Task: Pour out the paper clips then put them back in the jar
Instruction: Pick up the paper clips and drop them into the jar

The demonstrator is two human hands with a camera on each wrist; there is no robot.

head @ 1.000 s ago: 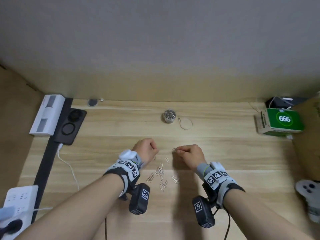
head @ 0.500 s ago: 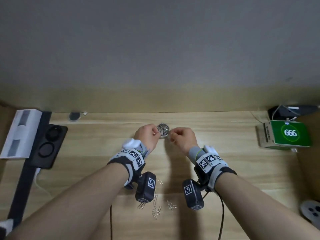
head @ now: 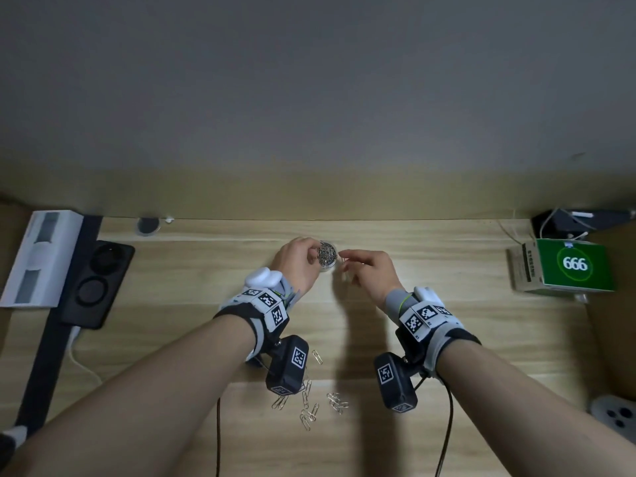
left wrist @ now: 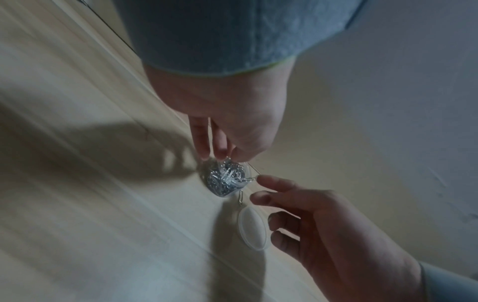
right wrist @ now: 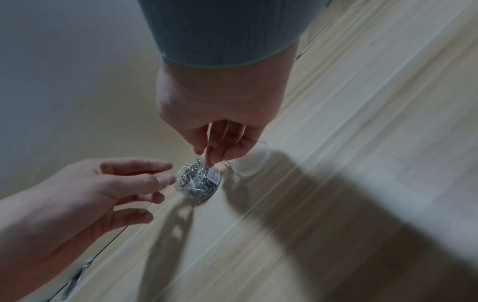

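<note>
open jar (head: 326, 259) of paper clips (right wrist: 196, 179) between left hand (head: 297, 263) and right hand (head: 373, 273); both hands slack-fingered, gripping nothing. lid (left wrist: 254, 227) beside jar; loose clips (head: 309, 404) on table (head: 464, 339) nearer the person.

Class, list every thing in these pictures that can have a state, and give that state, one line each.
jar: upright on the table, open, holding many clips.
lid: off, lying flat beside the jar.
loose paper clips: scattered on the table, not yet collected.
single clip: outside the jar, between jar and lid.
left hand: fingers straight, tips at the jar's rim.
right hand: fingers relaxed, index tip touching a clip at the rim.
</note>
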